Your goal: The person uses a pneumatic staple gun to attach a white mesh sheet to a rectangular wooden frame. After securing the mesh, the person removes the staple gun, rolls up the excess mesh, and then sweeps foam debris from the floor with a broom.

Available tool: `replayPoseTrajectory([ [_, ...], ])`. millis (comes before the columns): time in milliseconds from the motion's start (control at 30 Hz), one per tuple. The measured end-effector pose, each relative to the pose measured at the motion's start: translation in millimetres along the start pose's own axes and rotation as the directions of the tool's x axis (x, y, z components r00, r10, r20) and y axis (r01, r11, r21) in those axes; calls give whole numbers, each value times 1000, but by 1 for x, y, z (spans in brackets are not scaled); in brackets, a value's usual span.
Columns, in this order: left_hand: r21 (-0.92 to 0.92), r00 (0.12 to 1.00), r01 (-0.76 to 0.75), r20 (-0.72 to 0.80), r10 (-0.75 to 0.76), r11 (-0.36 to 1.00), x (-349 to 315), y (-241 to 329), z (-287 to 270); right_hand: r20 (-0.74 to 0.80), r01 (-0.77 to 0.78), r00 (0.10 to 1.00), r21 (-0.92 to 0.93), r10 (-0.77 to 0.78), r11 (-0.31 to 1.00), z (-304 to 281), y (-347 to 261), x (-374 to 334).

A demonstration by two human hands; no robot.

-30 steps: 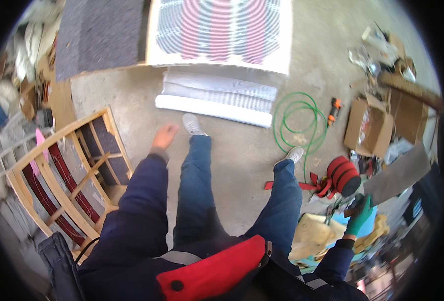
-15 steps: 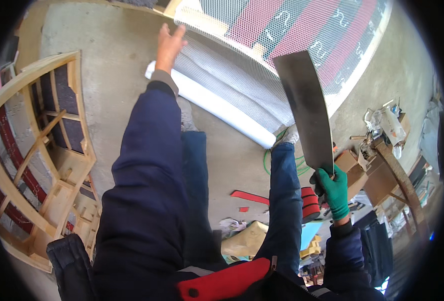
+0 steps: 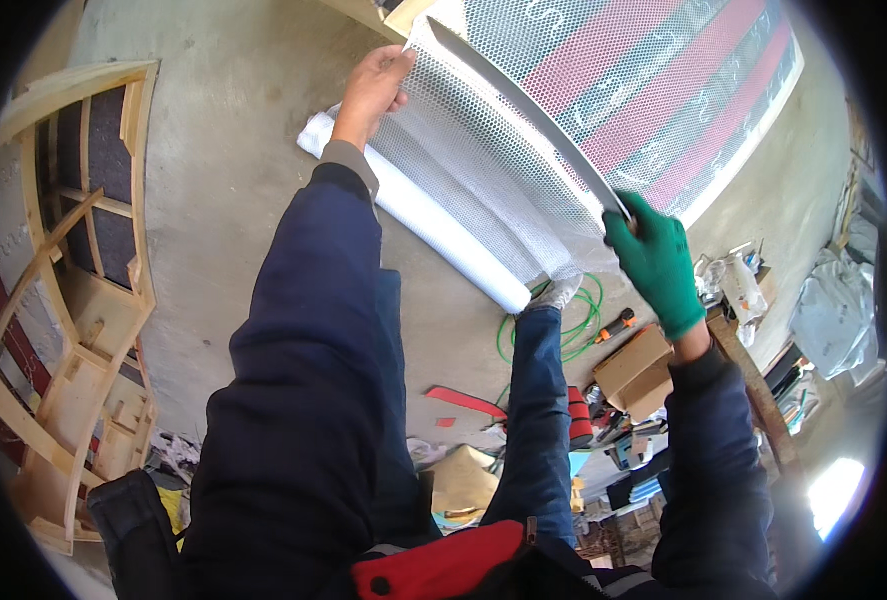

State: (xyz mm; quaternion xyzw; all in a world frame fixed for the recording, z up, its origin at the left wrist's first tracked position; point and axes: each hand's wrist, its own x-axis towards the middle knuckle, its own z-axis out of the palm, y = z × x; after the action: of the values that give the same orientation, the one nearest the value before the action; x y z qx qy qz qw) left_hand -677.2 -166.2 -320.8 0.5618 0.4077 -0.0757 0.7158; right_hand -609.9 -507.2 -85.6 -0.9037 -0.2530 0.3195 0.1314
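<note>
My right hand [image 3: 655, 258], in a green glove, grips a long broad-bladed knife [image 3: 553, 133]. Its blade, seen nearly edge-on, lies along the honeycomb-patterned bubble wrap [image 3: 473, 150], its tip near the upper corner of the striped panel [image 3: 618, 125]. With bare fingers closed, my left hand [image 3: 371, 92] holds the wrap's edge beside that corner. From there the wrap runs down to a white roll [image 3: 443, 238] on the floor by my feet. Part of the knife's handle is hidden in the glove.
A curved wooden frame [image 3: 88, 330] stands at the left. Lower right are a cardboard box [image 3: 635, 372], a coiled green hose [image 3: 588, 325], red straps [image 3: 463, 402] and mixed clutter. Clear plastic bags [image 3: 833, 310] lie at the far right.
My right hand has moved up and turned the knife from broad side to edge-on, laying it along the wrap. My left hand, spread before, has moved right and closed on the wrap's edge.
</note>
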Motion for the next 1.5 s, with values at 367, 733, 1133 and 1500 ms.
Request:
replayPoseTrajectory([
  [367, 279, 979, -154, -89, 185, 948, 12, -29, -16, 36, 129, 992, -208, -124, 970, -2, -39, 94],
  [733, 189, 976, -202, -44, 213, 961, 8, -26, -19, 141, 179, 979, -246, -148, 953, -2, -75, 150],
  [1133, 476, 972, -205, -3, 235, 855, -3, -38, -40, 433, -130, 881, -167, 192, 977, 2, -113, 201],
  [1500, 543, 982, -55, -123, 144, 838, -96, -76, -85, 502, -373, 746, -229, 437, 899, -30, -22, 96],
])
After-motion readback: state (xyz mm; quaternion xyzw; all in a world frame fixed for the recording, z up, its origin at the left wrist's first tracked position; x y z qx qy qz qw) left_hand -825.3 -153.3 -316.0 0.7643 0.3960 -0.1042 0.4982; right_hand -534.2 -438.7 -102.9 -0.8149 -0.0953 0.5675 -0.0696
